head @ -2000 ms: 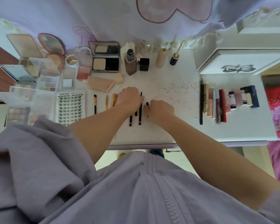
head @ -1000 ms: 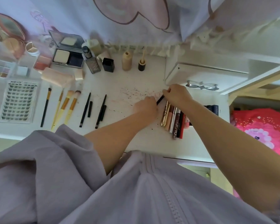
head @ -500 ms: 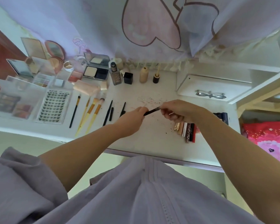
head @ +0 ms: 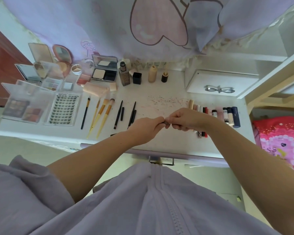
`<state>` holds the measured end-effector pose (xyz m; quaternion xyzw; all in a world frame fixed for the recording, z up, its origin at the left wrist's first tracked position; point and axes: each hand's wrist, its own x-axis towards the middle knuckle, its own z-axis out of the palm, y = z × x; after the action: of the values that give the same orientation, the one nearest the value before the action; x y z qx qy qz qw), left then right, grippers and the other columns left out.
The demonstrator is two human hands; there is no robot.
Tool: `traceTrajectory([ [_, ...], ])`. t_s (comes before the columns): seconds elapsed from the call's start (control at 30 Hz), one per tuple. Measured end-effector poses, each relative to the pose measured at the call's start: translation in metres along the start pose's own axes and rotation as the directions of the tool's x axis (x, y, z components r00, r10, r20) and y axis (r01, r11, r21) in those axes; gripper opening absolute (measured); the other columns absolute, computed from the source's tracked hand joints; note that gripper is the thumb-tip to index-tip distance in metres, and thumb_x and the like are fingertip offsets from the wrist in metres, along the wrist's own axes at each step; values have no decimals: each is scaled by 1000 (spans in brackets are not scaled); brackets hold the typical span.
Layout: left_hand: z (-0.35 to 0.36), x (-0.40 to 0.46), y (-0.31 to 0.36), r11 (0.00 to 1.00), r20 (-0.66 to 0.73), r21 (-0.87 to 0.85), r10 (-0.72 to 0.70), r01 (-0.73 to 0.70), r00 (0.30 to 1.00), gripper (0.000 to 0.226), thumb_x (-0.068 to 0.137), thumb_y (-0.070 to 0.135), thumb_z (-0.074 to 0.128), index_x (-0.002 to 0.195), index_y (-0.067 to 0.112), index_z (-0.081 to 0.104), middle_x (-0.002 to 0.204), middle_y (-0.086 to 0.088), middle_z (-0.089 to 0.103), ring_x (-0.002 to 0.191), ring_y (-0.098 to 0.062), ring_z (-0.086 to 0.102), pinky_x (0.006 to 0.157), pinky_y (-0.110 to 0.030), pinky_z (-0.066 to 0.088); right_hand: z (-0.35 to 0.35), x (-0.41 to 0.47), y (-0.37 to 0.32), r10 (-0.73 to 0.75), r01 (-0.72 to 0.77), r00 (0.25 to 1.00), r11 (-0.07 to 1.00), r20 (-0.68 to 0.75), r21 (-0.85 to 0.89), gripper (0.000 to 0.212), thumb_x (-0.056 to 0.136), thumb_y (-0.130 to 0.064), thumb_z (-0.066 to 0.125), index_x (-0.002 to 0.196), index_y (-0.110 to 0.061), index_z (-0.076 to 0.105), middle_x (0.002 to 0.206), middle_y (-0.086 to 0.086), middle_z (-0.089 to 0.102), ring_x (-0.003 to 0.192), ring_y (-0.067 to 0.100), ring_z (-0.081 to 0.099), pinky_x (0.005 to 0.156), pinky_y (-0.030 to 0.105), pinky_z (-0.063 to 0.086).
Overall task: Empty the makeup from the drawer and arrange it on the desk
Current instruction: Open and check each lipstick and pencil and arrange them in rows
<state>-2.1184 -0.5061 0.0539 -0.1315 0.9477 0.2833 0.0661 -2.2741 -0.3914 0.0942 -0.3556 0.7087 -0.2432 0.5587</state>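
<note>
Makeup pencil (head: 165,123), slim and dark, sits above the desk (head: 159,92) near its front edge, pinched between both fists: left hand (head: 146,128) on one end, right hand (head: 185,120) on the other. It looks light, stiff and slippery; best held mid-barrel, since the tip could snap.
</note>
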Motion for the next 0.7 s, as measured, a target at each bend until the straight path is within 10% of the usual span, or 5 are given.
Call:
traceTrajectory([
  [0.2,3,-4,-6,955,141,-231,-156,185,978,26,102,27,29,109,8,45,68,2,48,56,-13,42,51,-29,35,-5,1,13,120,-120,989,993,-82,1,20,96,-30,51,99,-13,63,68,-5,63,55,6,52,47,16,40],
  [0.4,-22,34,-26,338,184,-814,-620,472,763,22,98,16,43,91,2,58,71,-8,61,62,-18,60,71,-32,56,12,29,18,263,-221,933,957,-244,186,16,100,-27,43,105,-12,48,91,2,71,71,14,65,57,24,52],
  [0.57,-41,77,-46,763,-14,-385,-567,519,824,35,96,29,47,88,1,65,79,-9,65,75,-22,61,72,-32,51,45,70,2,184,-256,867,962,-463,-98,18,96,-30,45,96,-13,50,89,3,56,75,18,51,64,29,39],
  [0.7,-48,97,-66,863,-38,-79,-504,500,863,33,96,34,44,82,6,55,72,-5,50,77,-24,52,67,-31,39,52,97,-10,187,-267,850,959,-492,-97,23,97,-25,42,107,-6,50,93,7,54,81,22,49,60,29,37],
])
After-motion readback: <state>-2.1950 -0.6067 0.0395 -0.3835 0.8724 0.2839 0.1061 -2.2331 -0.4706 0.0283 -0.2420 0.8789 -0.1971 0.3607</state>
